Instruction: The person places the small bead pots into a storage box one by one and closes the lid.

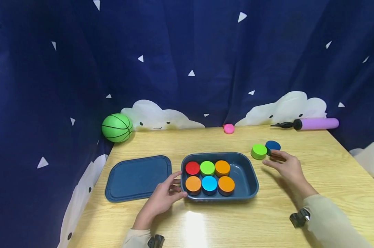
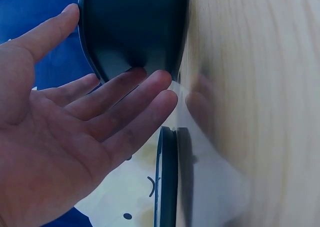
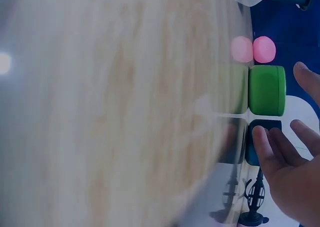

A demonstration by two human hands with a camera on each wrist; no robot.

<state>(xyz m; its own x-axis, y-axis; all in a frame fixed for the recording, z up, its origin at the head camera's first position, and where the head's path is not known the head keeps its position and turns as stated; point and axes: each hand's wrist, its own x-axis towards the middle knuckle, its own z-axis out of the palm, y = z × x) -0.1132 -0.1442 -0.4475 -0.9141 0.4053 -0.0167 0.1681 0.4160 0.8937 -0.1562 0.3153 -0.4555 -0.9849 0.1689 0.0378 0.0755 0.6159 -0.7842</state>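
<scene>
In the head view a dark blue rectangular tray (image 1: 246,182) holds several round tubs in two rows at its left and middle: a red tub (image 1: 192,168), a green tub (image 1: 207,168), a light-blue tub (image 1: 209,184) and orange ones (image 1: 226,184). My left hand (image 1: 165,196) touches the tray's left end with fingers and thumb spread; in the left wrist view the thumb meets its rim. Beyond the tray's right side stand another green tub (image 1: 259,151) and a dark blue tub (image 1: 272,146), side by side. My right hand (image 1: 286,167) is at the dark blue tub, fingers extended; contact is unclear.
Left of the tray lies a flat dark blue lid (image 1: 138,178). A green ball (image 1: 117,127) sits at the table's back left corner. Along the back edge are a small pink object (image 1: 228,128) and a purple hand pump (image 1: 318,124). A blue curtain (image 1: 174,51) hangs behind the table.
</scene>
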